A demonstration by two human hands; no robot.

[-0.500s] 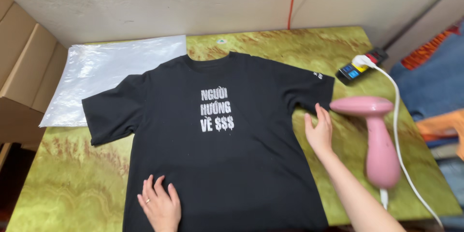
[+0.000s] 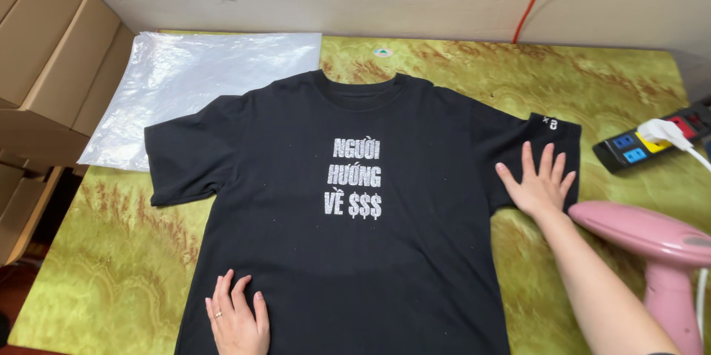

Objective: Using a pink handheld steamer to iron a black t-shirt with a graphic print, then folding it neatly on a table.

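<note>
— What has been moved since half a second ago?

— The right hand (image 2: 539, 183) has been shifted outward along the sleeve: earlier it was laid near the sleeve seam, and now it is spread flat on the right sleeve of the black T-shirt (image 2: 355, 207), close to the cuff. The left hand (image 2: 237, 318) has been kept at the lower hem area, much as before.

— How are the hands held?

— Both are opened flat, fingers spread apart, palms pressed down on the fabric. Nothing is gripped by either. A ring is worn on the left hand.

— Where is the shirt placed relative to them?

— The shirt is laid face up on the yellow-green marbled table (image 2: 459, 66), collar toward the far wall, a pale printed design at the chest. The left hand is set on its lower left part, near the bottom edge of the view; the right hand is set on the sleeve at the right, with the body of the shirt stretched between the two.

— What is found around it?

— A clear plastic bag (image 2: 200, 81) is laid at the far left corner, partly overlapped by the shirt's shoulder. A pink garment steamer (image 2: 652, 244) is rested just beside the right forearm. A power strip (image 2: 637, 144) is placed near the right edge, with a white plug inserted. Cardboard boxes (image 2: 52, 59) are stacked off the table's left side.
</note>
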